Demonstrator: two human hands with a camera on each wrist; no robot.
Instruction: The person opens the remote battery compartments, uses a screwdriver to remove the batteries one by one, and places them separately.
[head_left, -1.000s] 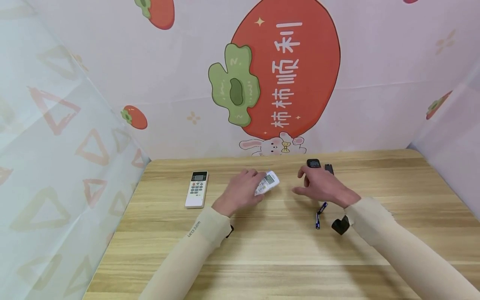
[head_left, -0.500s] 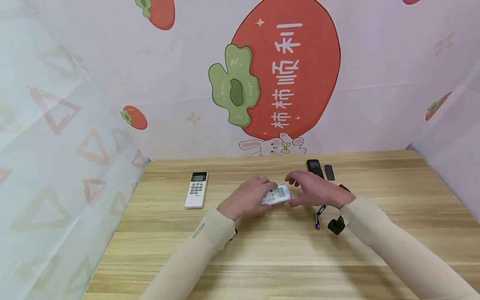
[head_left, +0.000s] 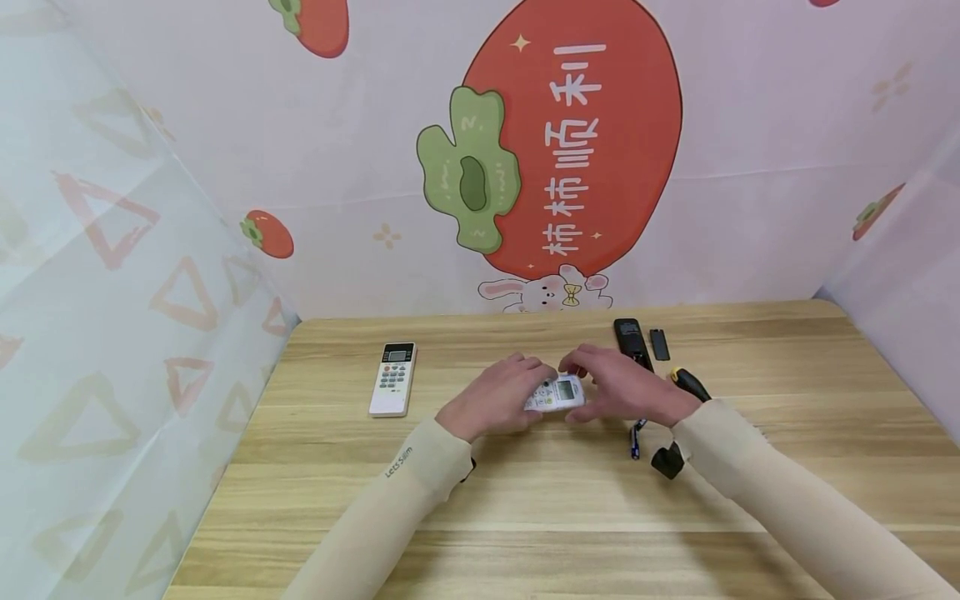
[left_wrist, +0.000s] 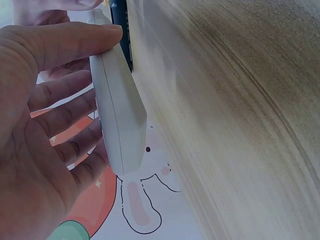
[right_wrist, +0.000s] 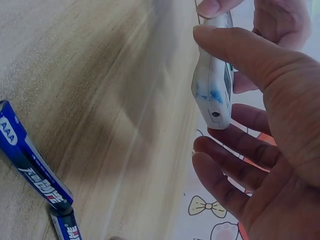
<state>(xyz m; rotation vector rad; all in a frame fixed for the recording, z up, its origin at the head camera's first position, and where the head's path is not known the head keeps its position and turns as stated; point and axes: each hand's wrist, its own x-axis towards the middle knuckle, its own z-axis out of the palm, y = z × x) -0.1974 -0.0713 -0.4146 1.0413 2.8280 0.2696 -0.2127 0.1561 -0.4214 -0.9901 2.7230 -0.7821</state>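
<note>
**Small white remote control (head_left: 558, 393) gripped from both ends**

The left hand (head_left: 498, 396) has its fingers curled round one end, thumb across the side edge; the right hand (head_left: 626, 387) pinches the screen end between thumb and fingers. Buttons and screen face up, mid-counter (head_left: 525, 533). Holding both ends probably keeps the remote steady and its back within the thumbs' reach.

Just beside the right hand, two blue AAA batteries (right_wrist: 35, 160) lie touching at an angle, perhaps left loose for easy picking. Beyond them rests a black remote (head_left: 628, 333), seemingly face down, with what looks like its battery cover (head_left: 659, 344) alongside, likely kept near as its match. A yellow-and-black handle (head_left: 690, 383) lies by the right wrist. Well apart on the left, a longer white remote (head_left: 393, 379) lies buttons up.
</note>
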